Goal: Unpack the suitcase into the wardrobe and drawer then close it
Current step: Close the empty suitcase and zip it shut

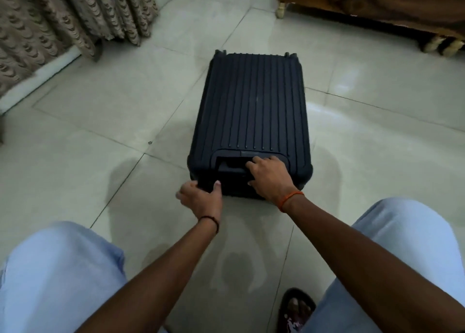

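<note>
A dark navy hard-shell suitcase with ribbed lid lies flat and closed on the tiled floor in front of me, its wheels at the far end. My right hand lies on the near end, fingers curled over the recessed pull handle. My left hand holds the near left corner of the case, thumb on the end face and fingers round the side. No wardrobe or drawer shows in this view.
Patterned beige curtains hang at the back left. A dark wooden piece of furniture on short legs stands at the back right. My knees in light trousers frame the bottom, with a sandalled foot near the lower middle.
</note>
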